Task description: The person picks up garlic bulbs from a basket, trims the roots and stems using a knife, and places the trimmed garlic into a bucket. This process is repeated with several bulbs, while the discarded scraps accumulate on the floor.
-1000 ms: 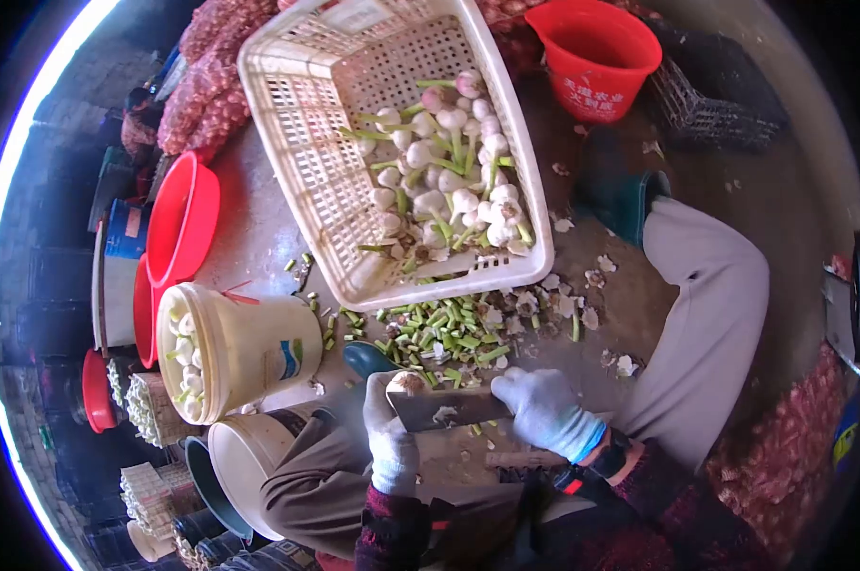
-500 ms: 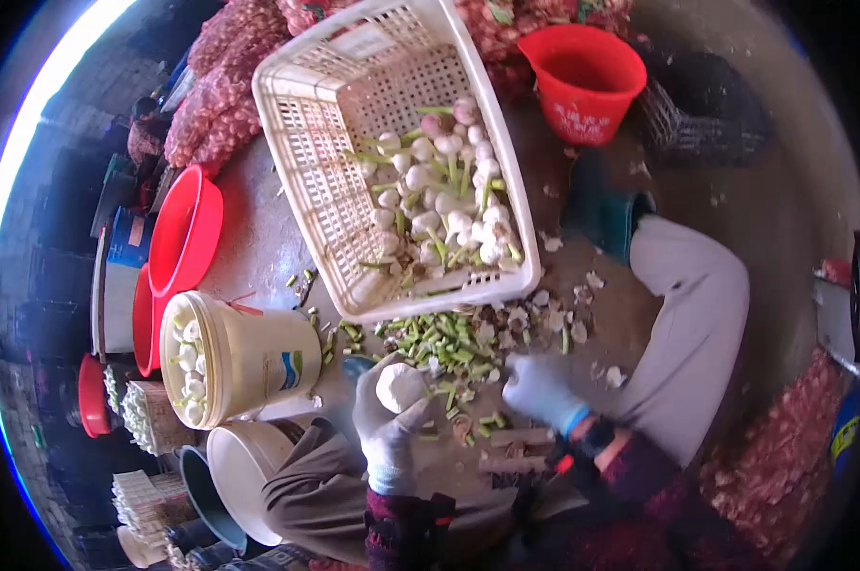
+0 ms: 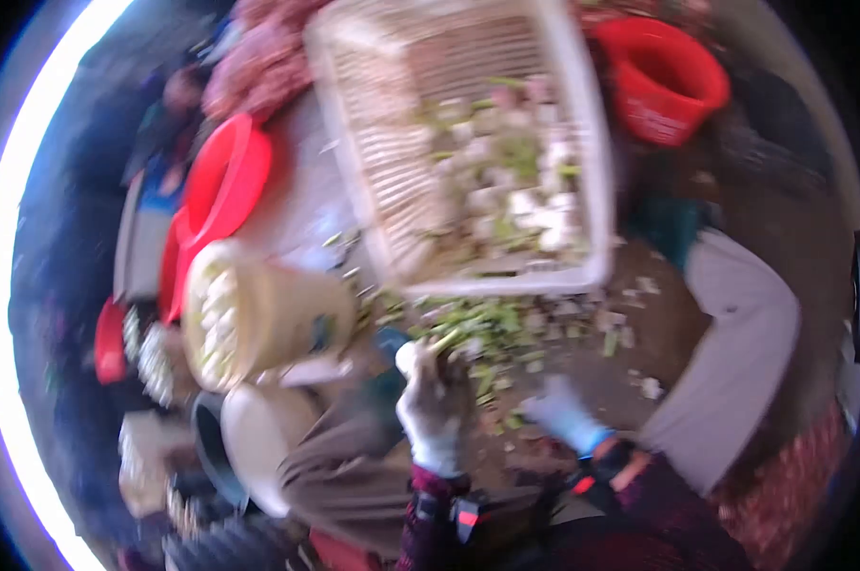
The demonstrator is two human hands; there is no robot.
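Note:
My left hand (image 3: 432,416), in a pale work glove, is closed around a garlic bulb (image 3: 408,360). A green stem piece (image 3: 446,342) sticks up by its fingers. To its right, lower than the pile of cut green stems (image 3: 492,333), is my right hand (image 3: 565,416), gloved and curled closed; motion blur hides what it holds, if anything. A white plastic crate (image 3: 596,190) ahead contains many garlic bulbs with stems (image 3: 544,205). Left of my hands a cream bucket (image 3: 287,319) leans toward the left, with white garlic bulbs (image 3: 218,319) at its mouth.
Red tubs (image 3: 228,181) stand at the left, and a red bucket (image 3: 663,81) is at the upper right. Net sacks (image 3: 258,67) lie beyond the crate. A white bucket (image 3: 268,443) sits beside my left leg. Garlic skins (image 3: 651,387) litter the floor near my right leg.
The view has swung, so the scene sits farther right and is blurred. In my left hand the garlic bulb has shifted to the fingertips' left side, and a green stem shows there.

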